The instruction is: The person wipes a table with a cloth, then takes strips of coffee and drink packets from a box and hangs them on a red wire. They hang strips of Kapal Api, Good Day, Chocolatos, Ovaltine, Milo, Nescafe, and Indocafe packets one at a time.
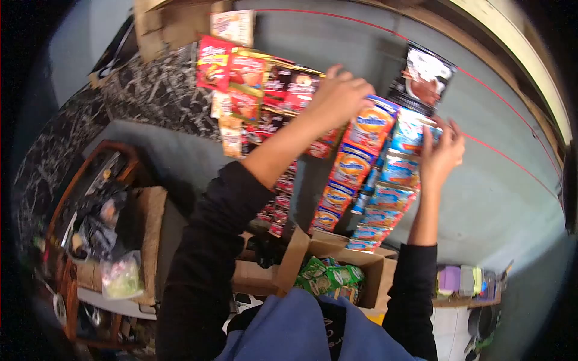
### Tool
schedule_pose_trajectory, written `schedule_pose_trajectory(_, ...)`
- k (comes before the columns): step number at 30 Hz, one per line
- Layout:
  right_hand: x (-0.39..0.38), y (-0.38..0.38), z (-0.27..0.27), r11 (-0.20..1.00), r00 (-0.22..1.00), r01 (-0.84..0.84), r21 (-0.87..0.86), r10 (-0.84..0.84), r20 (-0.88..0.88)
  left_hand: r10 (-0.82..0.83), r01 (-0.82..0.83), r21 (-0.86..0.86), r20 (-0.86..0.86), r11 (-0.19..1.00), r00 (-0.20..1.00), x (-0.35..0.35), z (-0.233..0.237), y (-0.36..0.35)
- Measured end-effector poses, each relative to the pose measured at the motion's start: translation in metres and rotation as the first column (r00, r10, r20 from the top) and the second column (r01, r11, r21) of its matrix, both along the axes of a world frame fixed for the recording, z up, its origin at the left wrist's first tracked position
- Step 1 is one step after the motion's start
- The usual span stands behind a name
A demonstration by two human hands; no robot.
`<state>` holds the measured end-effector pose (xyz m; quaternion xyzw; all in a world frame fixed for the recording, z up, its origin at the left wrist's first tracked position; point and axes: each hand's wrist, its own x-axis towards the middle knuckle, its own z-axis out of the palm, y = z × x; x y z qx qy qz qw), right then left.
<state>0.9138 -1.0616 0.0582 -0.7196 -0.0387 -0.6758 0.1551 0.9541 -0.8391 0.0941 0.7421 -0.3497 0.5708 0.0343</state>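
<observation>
My left hand [341,101] is raised against the wall, fingers bent at the top corner of a hanging strip of orange and blue Ovaltine sachets [353,162]. To its right hangs a strip of light-blue sachets [400,171], its top edge pinched by my right hand [443,150]. Part of another blue strip shows between the two. Just above the blue strip is a black sachet with a brown and white picture [426,77]. Left of my left hand hang several strips of red and dark sachets [283,87], partly covered by my forearm.
Red strings [337,14] run along the grey wall [500,162]. Below me stands an open cardboard box [374,274] holding green sachets [331,277]. A wooden-framed cabinet with plastic bags [96,234] is at left. Colored plastic containers [460,280] sit on a low shelf at right.
</observation>
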Motion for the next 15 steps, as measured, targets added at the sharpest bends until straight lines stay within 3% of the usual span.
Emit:
schedule_pose_trajectory(1, 0.003, -0.003, -0.001, 0.992, 0.991, -0.128, 0.014, 0.127, 0.05, 0.011, -0.011, -0.017, 0.002, 1.0, 1.0, -0.004, -0.001, 0.0)
schedule_pose_trajectory(4, 0.001, -0.001, -0.007, 0.975, 0.976, -0.218, 0.047, 0.217, 0.022, 0.073, -0.072, -0.048, 0.026, 0.996, 0.997, -0.015, -0.002, -0.002)
schedule_pose_trajectory(11, -0.008, 0.0, -0.007, 0.992, 0.992, -0.125, 0.008, 0.125, 0.009, 0.038, -0.04, -0.052, -0.027, 0.998, 0.999, -0.013, -0.008, 0.003)
schedule_pose_trajectory(15, -0.004, -0.002, -0.01, 0.975, 0.975, -0.222, 0.032, 0.22, 0.036, -0.048, 0.044, -0.105, -0.041, 0.994, 0.998, -0.022, -0.011, 0.009)
